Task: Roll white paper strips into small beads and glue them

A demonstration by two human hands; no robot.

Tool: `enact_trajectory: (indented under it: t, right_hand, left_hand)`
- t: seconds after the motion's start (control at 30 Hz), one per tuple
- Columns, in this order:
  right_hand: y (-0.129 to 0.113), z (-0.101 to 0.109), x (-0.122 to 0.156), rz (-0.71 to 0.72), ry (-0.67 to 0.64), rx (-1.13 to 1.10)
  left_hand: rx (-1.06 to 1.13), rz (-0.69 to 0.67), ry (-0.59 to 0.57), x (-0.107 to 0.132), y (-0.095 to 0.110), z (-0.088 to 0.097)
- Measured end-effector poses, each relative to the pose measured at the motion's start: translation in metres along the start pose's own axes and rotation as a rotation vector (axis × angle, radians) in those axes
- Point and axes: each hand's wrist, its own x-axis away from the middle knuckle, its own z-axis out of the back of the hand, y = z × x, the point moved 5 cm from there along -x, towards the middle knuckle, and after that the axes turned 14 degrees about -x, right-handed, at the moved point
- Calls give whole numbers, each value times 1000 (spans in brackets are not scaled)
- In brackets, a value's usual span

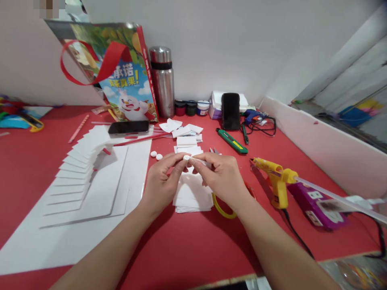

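Between the fingertips of both hands is a small white paper roll [186, 158]. My left hand [165, 179] pinches it from the left with thumb and forefinger. My right hand [222, 173] pinches it from the right, and a bit of white strip seems to run back under its fingers. Below the hands lies a stack of white paper pieces [193, 197]. Two small white rolls [156, 155] rest on the red table just left of my left fingers. Yellow-handled scissors [223, 209] lie partly hidden beneath my right hand and wrist.
On the left, a fanned stair of white card [72, 173] stands on a white sheet [27, 245]. A yellow glue gun [276, 179] and a purple box [317, 205] are at right. Behind are a green cutter [232, 141], a steel flask [163, 82], a phone [128, 127] and a bag [127, 76].
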Motion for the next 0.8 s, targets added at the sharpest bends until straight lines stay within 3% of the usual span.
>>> enact_trajectory:
  t: [0.2, 0.47, 0.6, 0.7, 0.8]
  right_hand:
    - [-8, -3, 5, 123, 48, 124]
    - [-16, -10, 12, 255, 73, 197]
    - [-13, -4, 8, 212, 63, 138]
    - [-11, 0, 4, 211, -33, 83]
    - [-10, 1, 1, 215, -123, 62]
  left_hand:
    - [0, 60, 81, 4, 2, -2]
    - [-227, -152, 240, 11, 12, -3]
    - [-203, -175, 187, 11, 11, -3]
    - [-53, -42, 127, 6, 3, 1]
    - [96, 57, -10, 1, -4, 0]
